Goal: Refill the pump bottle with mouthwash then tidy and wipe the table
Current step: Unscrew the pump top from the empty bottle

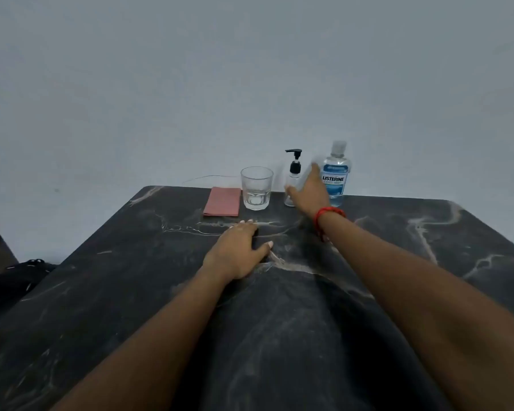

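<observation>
A small clear pump bottle (293, 176) with a black pump head stands upright at the far edge of the dark marble table (131, 292). Just right of it stands a mouthwash bottle (336, 173) with blue liquid and a clear cap. My right hand (309, 191), a red band on its wrist, hovers between the two bottles with fingers spread, partly hiding the pump bottle's base; no grip shows. My left hand (238, 247) rests flat on the table, nearer me, holding nothing.
A clear drinking glass (256, 188) stands left of the pump bottle, and a folded pink cloth (222, 201) lies left of the glass. A plain grey wall rises right behind the table. Dark objects sit beyond the table's left edge (18, 277).
</observation>
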